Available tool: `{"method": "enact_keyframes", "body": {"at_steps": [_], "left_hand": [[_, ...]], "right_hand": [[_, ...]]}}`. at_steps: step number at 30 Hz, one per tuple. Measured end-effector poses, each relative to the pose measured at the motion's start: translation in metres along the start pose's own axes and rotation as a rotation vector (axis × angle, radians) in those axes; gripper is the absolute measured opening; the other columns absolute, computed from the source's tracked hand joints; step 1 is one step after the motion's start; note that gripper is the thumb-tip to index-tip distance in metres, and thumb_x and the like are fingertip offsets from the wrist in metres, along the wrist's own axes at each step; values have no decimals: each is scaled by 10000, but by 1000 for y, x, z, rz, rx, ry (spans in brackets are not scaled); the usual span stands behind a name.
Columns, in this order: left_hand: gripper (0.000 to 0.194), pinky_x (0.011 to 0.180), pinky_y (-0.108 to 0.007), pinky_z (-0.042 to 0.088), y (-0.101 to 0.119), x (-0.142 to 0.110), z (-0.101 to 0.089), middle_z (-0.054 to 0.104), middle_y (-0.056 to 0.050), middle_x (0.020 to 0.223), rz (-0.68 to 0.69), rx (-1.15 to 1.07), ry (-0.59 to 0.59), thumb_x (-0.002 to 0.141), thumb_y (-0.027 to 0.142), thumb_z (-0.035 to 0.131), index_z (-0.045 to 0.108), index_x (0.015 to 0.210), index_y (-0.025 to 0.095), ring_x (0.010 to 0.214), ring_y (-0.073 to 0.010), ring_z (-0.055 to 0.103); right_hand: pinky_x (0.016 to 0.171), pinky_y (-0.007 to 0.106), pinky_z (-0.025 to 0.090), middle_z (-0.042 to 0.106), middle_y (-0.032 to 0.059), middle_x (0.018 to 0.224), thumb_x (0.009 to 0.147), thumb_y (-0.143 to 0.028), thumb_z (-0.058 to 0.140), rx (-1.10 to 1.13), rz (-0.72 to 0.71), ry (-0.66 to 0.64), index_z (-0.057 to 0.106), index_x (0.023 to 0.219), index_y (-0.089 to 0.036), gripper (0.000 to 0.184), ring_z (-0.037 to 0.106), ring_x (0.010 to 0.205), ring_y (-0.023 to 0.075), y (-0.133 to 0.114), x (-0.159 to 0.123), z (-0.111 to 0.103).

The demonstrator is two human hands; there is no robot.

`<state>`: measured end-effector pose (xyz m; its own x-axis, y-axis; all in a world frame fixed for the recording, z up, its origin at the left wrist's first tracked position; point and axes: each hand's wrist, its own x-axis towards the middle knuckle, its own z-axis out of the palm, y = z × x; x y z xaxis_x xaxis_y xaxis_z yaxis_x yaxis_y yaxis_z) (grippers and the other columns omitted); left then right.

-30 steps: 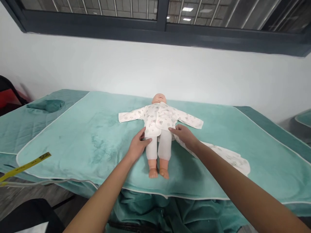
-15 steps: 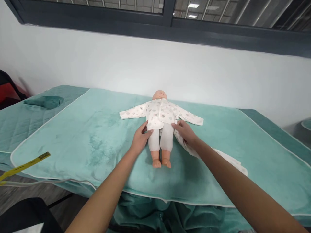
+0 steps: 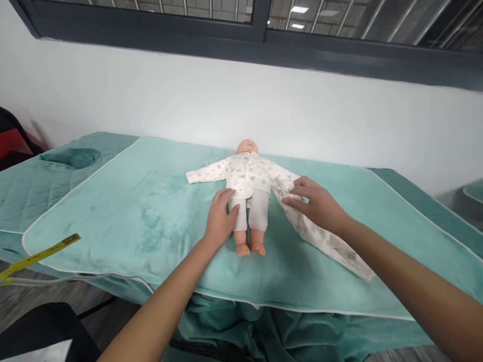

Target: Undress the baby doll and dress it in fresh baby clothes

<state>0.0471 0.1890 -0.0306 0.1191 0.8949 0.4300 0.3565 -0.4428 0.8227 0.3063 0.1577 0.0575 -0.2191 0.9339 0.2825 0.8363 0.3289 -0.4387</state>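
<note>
A baby doll (image 3: pixel 247 147) lies on its back, dressed in a white patterned baby shirt (image 3: pixel 241 171) and plain white leg coverings (image 3: pixel 258 211), its feet bare. My left hand (image 3: pixel 221 216) rests against the doll's hip, thumb and fingers apart at the shirt hem and upper leg. To the doll's right, patterned baby pants (image 3: pixel 320 239) stretch slantwise towards me. My right hand (image 3: pixel 317 203) has its thumb and fingers at their upper end, apparently gripping the cloth; the exact contact is partly hidden. One shirt sleeve's end is behind this hand.
Under everything is a green padded mat (image 3: pixel 113 216) with white piping, set against a white wall (image 3: pixel 241 100). A yellow tape strip (image 3: pixel 41 255) and a pale cord (image 3: pixel 86 276) are at the left front edge. A black chair (image 3: pixel 45 327) stands lower left.
My right hand has left the shirt hem and moved right to the pants, whose upper part has shifted and spread. My left hand has loosened at the hem and stays by the doll's hip.
</note>
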Motion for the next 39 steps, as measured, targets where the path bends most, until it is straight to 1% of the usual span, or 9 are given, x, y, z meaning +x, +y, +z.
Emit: {"method": "enact_keyframes", "body": {"at_steps": [5, 7, 10, 13, 22, 27, 31, 37, 39], "left_hand": [[479, 1085, -377, 377, 63, 8, -11, 461, -72, 1418, 203, -137, -202, 857, 251, 576, 468, 1324, 258, 1330, -231, 422], [426, 1105, -387, 347, 81, 14, -17, 470, -78, 1405, 248, -146, -166, 837, 239, 602, 505, 1252, 242, 1330, -235, 417], [167, 1095, -399, 342, 98, 19, -31, 531, -72, 1315, 262, -122, -73, 790, 211, 648, 571, 937, 205, 1270, -237, 466], [207, 1046, -395, 393, 112, 19, -51, 584, -56, 1218, 228, -203, -45, 758, 213, 691, 490, 716, 190, 1183, -230, 536], [289, 907, -375, 500, 176, 21, -93, 639, -14, 1038, 223, -762, 24, 643, 132, 776, 492, 652, 183, 1159, -275, 582], [242, 789, -309, 520, 171, 40, -101, 642, 0, 871, 124, -918, 27, 674, 147, 752, 516, 704, 192, 992, -233, 652], [223, 731, -290, 513, 158, 46, -102, 612, 1, 745, -28, -923, -9, 706, 255, 757, 553, 759, 186, 799, -188, 660], [326, 650, -271, 476, 169, 35, -98, 672, -36, 844, -68, -546, -439, 690, 383, 788, 663, 902, 168, 775, -204, 652], [295, 632, -264, 460, 173, 32, -94, 675, -40, 829, -79, -426, -497, 702, 387, 777, 676, 849, 153, 759, -200, 644]], "right_hand": [[774, 317, 448, 589, 32, 955, 836, -536, 610, 250, -97, -26, 669, 799, -241, 303, 567, 867, 187, -63, 16, -20], [796, 311, 453, 602, 31, 963, 836, -525, 616, 345, -133, -24, 676, 796, -233, 301, 576, 891, 188, -82, 21, -27], [780, 301, 454, 613, 30, 949, 831, -518, 626, 379, -164, -24, 661, 772, -216, 309, 577, 878, 180, -100, 24, -37], [755, 292, 440, 599, 23, 925, 816, -508, 649, 368, -185, -11, 628, 689, -201, 332, 564, 856, 165, -106, 24, -45], [569, 256, 391, 546, -3, 771, 830, -467, 667, 792, -201, 165, 552, 643, -189, 355, 500, 655, 102, -130, 23, -74], [445, 226, 263, 372, -48, 538, 775, -539, 706, 788, -162, 178, 441, 553, -194, 488, 331, 479, 66, -133, 24, -79], [426, 218, 243, 375, -52, 527, 775, -514, 716, 805, -123, 125, 439, 563, -195, 473, 334, 464, 62, -131, 23, -78], [498, 224, 321, 427, -43, 601, 812, -509, 676, 822, -96, 286, 459, 625, -198, 423, 405, 533, 71, -138, 29, -63], [505, 224, 323, 421, -44, 602, 819, -535, 654, 809, -70, 287, 472, 637, -200, 422, 412, 542, 75, -139, 30, -56]]}}
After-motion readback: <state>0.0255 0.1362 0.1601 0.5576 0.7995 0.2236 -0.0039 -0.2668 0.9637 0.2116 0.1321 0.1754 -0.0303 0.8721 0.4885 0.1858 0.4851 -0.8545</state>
